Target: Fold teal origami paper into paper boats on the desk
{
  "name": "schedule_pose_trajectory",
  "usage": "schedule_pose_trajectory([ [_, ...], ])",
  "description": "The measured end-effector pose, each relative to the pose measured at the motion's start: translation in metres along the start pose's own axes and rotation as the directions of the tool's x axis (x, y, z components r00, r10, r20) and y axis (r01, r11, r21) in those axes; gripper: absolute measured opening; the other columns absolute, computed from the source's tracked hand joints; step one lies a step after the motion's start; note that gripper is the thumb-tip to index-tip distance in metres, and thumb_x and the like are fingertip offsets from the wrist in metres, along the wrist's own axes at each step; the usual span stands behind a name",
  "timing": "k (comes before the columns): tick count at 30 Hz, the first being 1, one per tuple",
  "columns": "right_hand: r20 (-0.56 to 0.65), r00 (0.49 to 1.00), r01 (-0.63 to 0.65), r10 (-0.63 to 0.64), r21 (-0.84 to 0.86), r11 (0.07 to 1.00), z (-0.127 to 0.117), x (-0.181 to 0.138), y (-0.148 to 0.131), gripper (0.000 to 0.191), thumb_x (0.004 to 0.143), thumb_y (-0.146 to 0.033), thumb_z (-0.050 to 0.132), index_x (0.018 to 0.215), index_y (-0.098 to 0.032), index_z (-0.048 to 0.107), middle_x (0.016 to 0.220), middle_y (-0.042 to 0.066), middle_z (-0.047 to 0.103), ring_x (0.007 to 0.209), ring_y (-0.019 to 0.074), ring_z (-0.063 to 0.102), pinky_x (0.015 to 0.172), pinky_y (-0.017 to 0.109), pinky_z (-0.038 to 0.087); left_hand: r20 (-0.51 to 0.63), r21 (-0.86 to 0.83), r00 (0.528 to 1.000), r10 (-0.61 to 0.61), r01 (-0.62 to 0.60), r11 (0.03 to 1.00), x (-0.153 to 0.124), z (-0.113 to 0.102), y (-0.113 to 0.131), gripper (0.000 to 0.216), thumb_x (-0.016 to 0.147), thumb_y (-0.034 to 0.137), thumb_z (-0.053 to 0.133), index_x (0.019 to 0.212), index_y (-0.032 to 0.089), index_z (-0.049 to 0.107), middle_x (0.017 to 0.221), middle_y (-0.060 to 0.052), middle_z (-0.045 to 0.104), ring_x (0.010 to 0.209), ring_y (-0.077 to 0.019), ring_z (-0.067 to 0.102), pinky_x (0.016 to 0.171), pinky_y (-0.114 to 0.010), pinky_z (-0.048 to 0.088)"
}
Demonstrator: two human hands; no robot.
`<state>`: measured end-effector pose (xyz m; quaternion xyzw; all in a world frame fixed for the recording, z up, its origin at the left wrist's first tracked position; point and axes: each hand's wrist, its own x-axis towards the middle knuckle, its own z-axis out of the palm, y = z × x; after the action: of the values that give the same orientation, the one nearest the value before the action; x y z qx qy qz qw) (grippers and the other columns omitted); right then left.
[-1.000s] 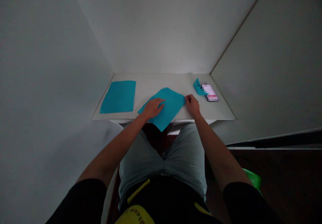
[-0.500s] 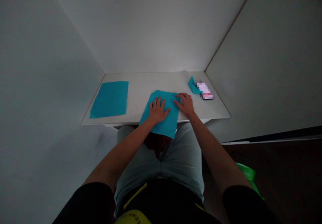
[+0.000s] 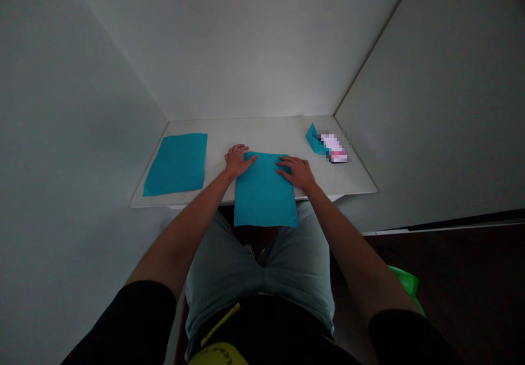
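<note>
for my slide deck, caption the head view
Left hand and right hand rest on a teal sheet overhanging the white table

Walls close around table and sheet

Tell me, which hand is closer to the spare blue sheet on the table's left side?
Left. The left hand rests on the middle sheet's far left corner, nearest the spare sheet; the right hand presses the opposite corner, farther off.
</note>
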<state>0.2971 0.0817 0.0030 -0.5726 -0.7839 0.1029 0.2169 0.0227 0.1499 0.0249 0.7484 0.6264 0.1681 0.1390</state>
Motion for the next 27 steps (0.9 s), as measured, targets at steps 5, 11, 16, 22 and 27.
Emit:
schedule_pose_trajectory([
  [5,-0.008,1.000,-0.002,0.002,0.004,1.000,0.000,-0.001,0.000,0.040,0.109,-0.058,0.054,0.137,-0.038,0.075,0.158,0.000,0.064,0.144,0.0345,0.057,0.117,0.059,0.038,0.044,-0.031,0.999,0.006,-0.005,1.000,0.012,-0.003,-0.010,0.025,0.100,0.037,0.063,0.120,0.025,0.071,0.133,-0.010,0.074,0.133,-0.0318,0.061,0.116,-0.053,0.042],
  [11,0.007,1.000,-0.002,0.003,-0.025,1.000,-0.001,-0.001,-0.003,0.043,0.110,-0.059,0.052,0.140,-0.038,0.074,0.160,0.000,0.062,0.145,0.0341,0.055,0.118,0.058,0.037,-0.137,0.022,0.990,0.018,-0.015,1.000,-0.001,-0.005,-0.008,0.029,0.101,0.025,0.054,0.126,0.023,0.068,0.137,-0.014,0.070,0.134,-0.0330,0.058,0.116,-0.055,0.040],
  [16,0.013,1.000,-0.020,0.020,-0.036,0.999,0.000,0.000,-0.002,0.043,0.110,-0.057,0.051,0.142,-0.037,0.073,0.161,0.002,0.061,0.147,0.0339,0.055,0.119,0.058,0.037,-0.043,0.072,0.954,0.296,-0.292,0.954,-0.023,0.010,0.005,0.050,0.109,0.036,0.041,0.154,0.023,0.056,0.170,-0.012,0.048,0.161,-0.0323,0.035,0.131,-0.054,0.028],
  [22,0.019,0.999,-0.031,0.033,-0.069,0.997,0.004,0.001,0.000,0.050,0.110,-0.059,0.050,0.149,-0.034,0.068,0.164,0.004,0.058,0.150,0.0339,0.052,0.120,0.057,0.036,0.129,0.081,0.941,0.312,-0.324,0.943,-0.036,0.030,0.004,0.085,0.103,0.071,0.044,0.171,0.020,0.038,0.180,-0.012,0.030,0.169,-0.0362,0.019,0.138,-0.054,0.016],
  [27,0.026,1.000,0.004,-0.002,-0.090,0.996,0.004,-0.001,-0.001,0.059,0.105,-0.067,0.056,0.154,-0.036,0.063,0.167,0.005,0.054,0.153,0.0366,0.050,0.121,0.059,0.035,0.118,0.133,0.974,0.193,-0.208,0.969,-0.030,0.018,-0.012,0.101,0.097,0.081,0.049,0.173,0.017,0.034,0.182,-0.016,0.022,0.170,-0.0401,0.012,0.138,-0.056,0.014],
])
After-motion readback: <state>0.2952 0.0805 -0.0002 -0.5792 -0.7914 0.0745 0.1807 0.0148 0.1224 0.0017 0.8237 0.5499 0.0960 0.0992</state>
